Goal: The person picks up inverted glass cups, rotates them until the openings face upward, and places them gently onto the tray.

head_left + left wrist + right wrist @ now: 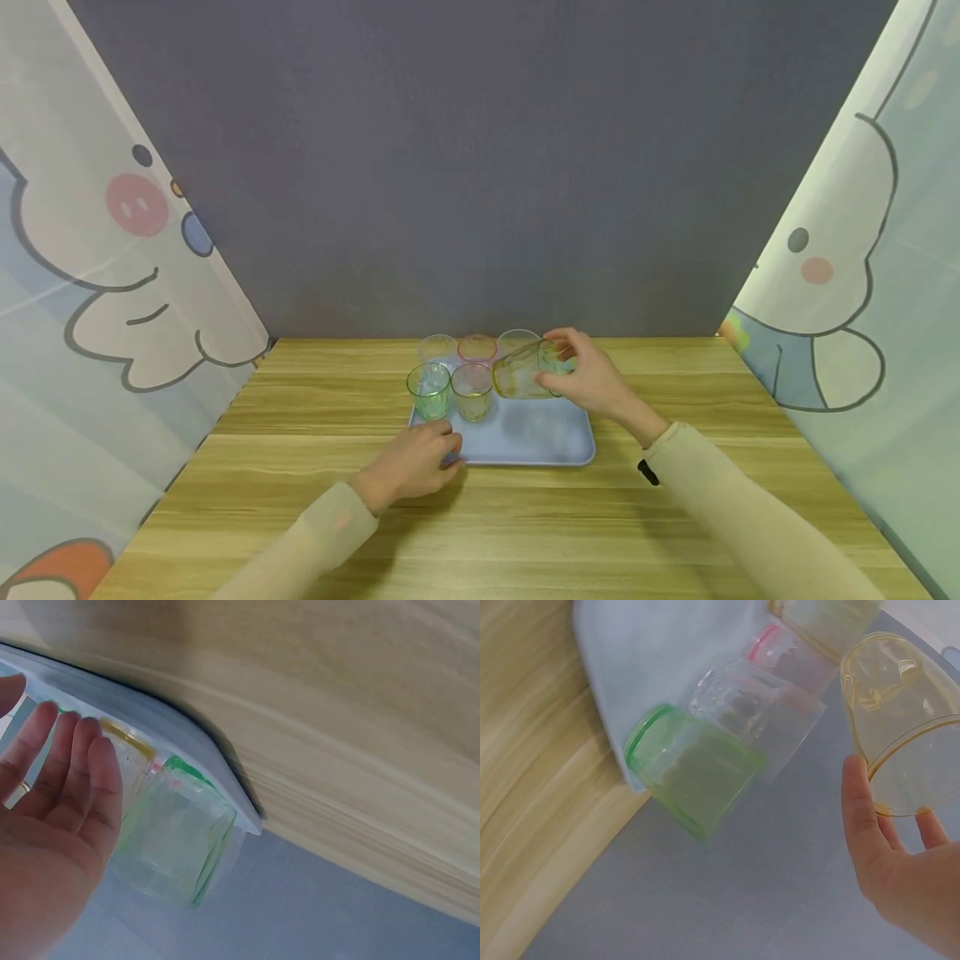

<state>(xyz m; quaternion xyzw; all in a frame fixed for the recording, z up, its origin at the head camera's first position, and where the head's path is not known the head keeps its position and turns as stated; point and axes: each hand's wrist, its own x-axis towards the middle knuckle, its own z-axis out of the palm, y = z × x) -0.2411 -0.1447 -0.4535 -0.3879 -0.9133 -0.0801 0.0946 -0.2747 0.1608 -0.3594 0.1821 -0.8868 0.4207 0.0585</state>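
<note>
My right hand (pixel 592 382) grips an amber-tinted drinking glass (pixel 517 373) near its rim, fingers and thumb on opposite sides. The glass lies tipped on its side in the air over the blue tray (pixel 532 448), its base pointing left. At the tray's front left edge is my left hand (pixel 415 461), fingers loosely bent and holding nothing. Just beyond it stand a green glass (pixel 430 395) and a yellowish glass (pixel 472 397), both upright. In the right wrist view, another green glass (pixel 694 772) stands at the tray corner beside a clear glass (pixel 757 709).
Along the tray's back stand a clear glass (pixel 437 345), a red-rimmed glass (pixel 477 347) and another clear glass (pixel 517 338). The tray sits on a wooden table (pixel 315 450) near a dark grey panel (pixel 480 167). Curtains with cartoon figures hang at both sides.
</note>
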